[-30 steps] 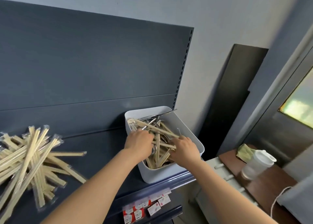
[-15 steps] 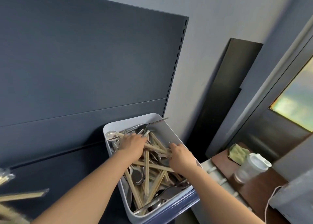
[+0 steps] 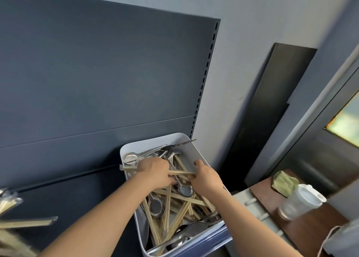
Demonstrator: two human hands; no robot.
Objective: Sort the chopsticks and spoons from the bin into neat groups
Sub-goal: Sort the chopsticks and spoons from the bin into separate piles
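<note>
A white bin (image 3: 196,152) stands on the dark shelf, full of wrapped wooden chopsticks (image 3: 174,208) mixed with metal spoons (image 3: 156,206). Both hands are inside it. My left hand (image 3: 155,174) grips a bundle of wrapped chopsticks whose ends stick out to the left over the bin's rim. My right hand (image 3: 206,178) pinches the right end of a chopstick pair (image 3: 182,172) that runs across to my left hand. At the far left edge lies a blurred pile of sorted chopsticks (image 3: 11,223) on the shelf.
The dark blue shelf back panel (image 3: 97,82) rises behind the bin. To the right stands a brown table (image 3: 310,223) with a lidded plastic cup (image 3: 299,202) and a green cloth (image 3: 284,183). A black board (image 3: 272,111) leans on the wall.
The view has swung right and down, so the sorted pile slid to the left edge. Both hands have stayed in the bin, with a chopstick pair now held between them.
</note>
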